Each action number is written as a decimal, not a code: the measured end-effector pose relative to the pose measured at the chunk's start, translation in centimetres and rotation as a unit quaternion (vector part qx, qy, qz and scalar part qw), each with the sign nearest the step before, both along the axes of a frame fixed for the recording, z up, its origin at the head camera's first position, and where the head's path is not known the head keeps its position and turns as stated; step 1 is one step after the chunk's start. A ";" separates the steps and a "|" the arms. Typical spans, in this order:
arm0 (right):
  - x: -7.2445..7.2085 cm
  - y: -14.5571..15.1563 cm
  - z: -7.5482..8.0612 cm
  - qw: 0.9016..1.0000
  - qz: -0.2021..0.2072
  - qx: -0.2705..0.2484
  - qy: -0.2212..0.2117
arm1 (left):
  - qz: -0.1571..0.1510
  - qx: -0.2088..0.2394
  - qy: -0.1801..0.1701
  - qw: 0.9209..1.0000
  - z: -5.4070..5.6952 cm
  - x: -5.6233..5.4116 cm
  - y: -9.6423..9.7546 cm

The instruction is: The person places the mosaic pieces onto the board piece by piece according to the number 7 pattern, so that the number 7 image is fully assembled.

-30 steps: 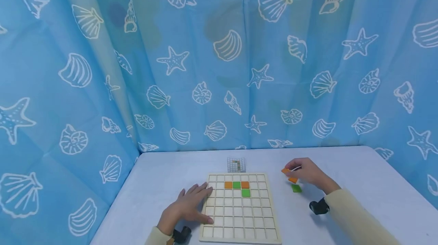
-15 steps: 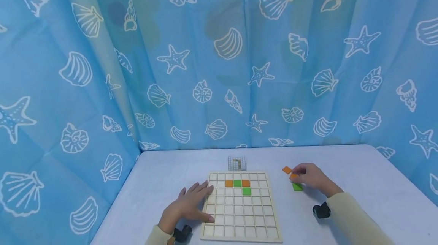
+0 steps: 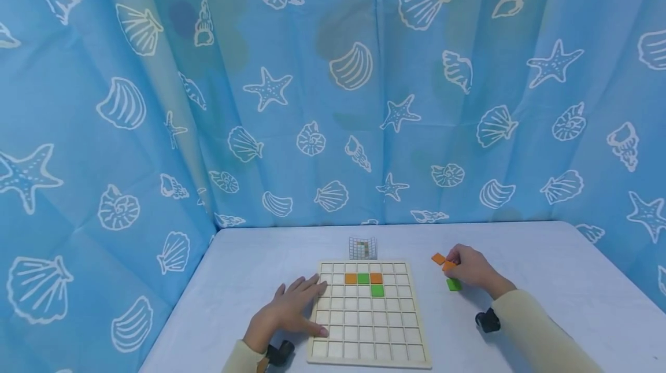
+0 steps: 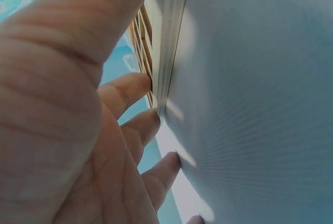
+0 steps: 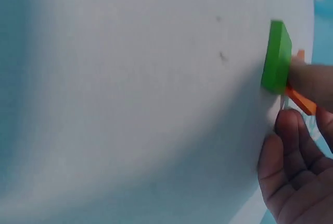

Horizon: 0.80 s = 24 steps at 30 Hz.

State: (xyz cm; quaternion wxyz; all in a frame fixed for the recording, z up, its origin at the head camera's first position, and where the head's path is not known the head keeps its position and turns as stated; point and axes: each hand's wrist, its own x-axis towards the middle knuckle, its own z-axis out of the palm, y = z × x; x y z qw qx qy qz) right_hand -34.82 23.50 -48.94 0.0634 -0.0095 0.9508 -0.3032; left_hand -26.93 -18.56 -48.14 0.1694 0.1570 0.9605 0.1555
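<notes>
A pale wooden grid board lies on the table. Along its left edge my left hand rests with spread fingers, thumb low on the frame; the left wrist view shows the thumb and fingertips right at the board's side. To the right of the board, my right hand pinches an orange square tile between thumb and fingers, close over the table. Just in front of that hand lies a green tile, and the thumb overlaps it in the right wrist view. Another orange tile lies beyond the fingertips.
Orange and green tiles sit in cells near the board's far side, with a second green tile below the right one. Behind the board stands a small gridded card. A blue shell-patterned curtain borders the white table.
My right hand has let go of the far orange tile, which now lies on the table, and has shifted slightly nearer to pinch the other orange tile. The left hand stays on the board.
</notes>
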 end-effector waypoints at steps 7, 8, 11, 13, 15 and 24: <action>0.2 -0.9 1.6 1.000 0.007 0.013 0.015 | -0.004 0.001 -0.004 1.000 0.5 0.1 -0.1; 0.2 -0.9 1.8 1.000 0.007 0.016 0.021 | -0.006 0.002 -0.004 1.000 0.6 0.2 0.0; 0.3 -1.0 2.4 0.999 0.010 0.013 0.044 | -0.004 0.000 -0.001 1.000 0.8 0.4 0.1; 0.2 -1.1 2.6 0.998 0.012 0.004 0.058 | -0.001 0.000 -0.001 1.000 0.7 0.4 0.1; 0.2 -1.3 2.8 0.997 0.018 0.000 0.073 | 0.002 0.002 0.000 1.000 0.4 0.2 0.1; 0.6 -3.7 3.5 0.995 0.037 -0.034 0.087 | 0.005 0.001 -0.013 1.000 0.4 0.0 0.2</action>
